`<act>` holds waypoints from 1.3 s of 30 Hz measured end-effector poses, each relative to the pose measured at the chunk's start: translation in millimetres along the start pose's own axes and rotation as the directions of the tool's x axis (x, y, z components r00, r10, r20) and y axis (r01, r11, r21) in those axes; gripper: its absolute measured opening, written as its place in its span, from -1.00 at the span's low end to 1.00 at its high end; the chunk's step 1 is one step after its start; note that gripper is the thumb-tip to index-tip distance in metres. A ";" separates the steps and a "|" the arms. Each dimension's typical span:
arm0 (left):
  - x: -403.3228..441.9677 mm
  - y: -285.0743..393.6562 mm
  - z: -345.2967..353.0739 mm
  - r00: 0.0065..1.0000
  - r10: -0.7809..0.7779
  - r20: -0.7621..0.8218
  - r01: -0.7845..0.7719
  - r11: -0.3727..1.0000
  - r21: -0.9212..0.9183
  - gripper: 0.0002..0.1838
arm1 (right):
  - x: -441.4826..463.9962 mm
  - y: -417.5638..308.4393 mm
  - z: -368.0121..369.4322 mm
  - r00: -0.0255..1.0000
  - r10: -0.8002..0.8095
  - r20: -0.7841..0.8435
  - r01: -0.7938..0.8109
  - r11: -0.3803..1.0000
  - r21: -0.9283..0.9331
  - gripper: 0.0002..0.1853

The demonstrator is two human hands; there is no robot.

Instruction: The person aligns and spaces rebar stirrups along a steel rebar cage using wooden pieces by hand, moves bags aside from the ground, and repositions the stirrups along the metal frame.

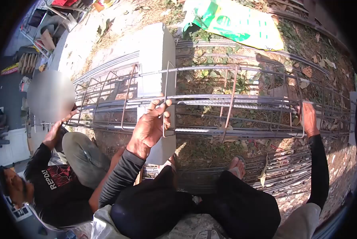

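Holding a rebar cage that lies across a concrete block and sticks out past both long edges, the left hand has its fingers closed on it. Right hand's on it too, but those fingers are half tucked away, so can't tell how tight. A blurry blob hides the cage's left end by a co-worker's hand.
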State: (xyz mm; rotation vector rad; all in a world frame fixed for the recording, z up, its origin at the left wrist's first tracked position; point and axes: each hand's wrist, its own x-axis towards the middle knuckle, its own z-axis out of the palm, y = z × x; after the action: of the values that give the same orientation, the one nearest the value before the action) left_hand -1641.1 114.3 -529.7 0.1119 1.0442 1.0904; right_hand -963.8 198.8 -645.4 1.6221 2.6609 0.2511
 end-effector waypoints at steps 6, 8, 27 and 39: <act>11.5 -7.7 -6.3 0.995 0.044 0.084 -0.037 0.996 -0.078 -0.67 | -36.9 87.9 96.7 0.997 0.066 0.050 -0.071 0.993 0.095 -0.42; 9.4 -5.8 -4.0 0.994 0.040 0.097 -0.033 0.996 -0.078 -0.67 | -35.0 87.1 94.3 0.999 0.037 0.030 -0.040 0.993 0.108 -0.43; 17.6 -16.9 -12.9 0.998 0.023 0.066 -0.017 0.996 -0.086 -0.55 | 8.3 -15.6 -10.2 0.951 0.293 0.096 -0.295 0.777 0.556 -0.70; 19.8 -17.3 -17.6 0.995 -0.001 0.104 0.011 0.996 -0.093 -0.53 | -3.7 -12.6 -19.6 0.808 0.554 0.200 -0.537 0.552 0.638 -0.63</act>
State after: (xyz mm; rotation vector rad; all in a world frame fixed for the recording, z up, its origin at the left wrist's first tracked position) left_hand -1641.2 113.8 -561.3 0.0896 0.8983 1.1146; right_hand -975.1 187.4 -628.1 2.6415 2.2607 -0.8237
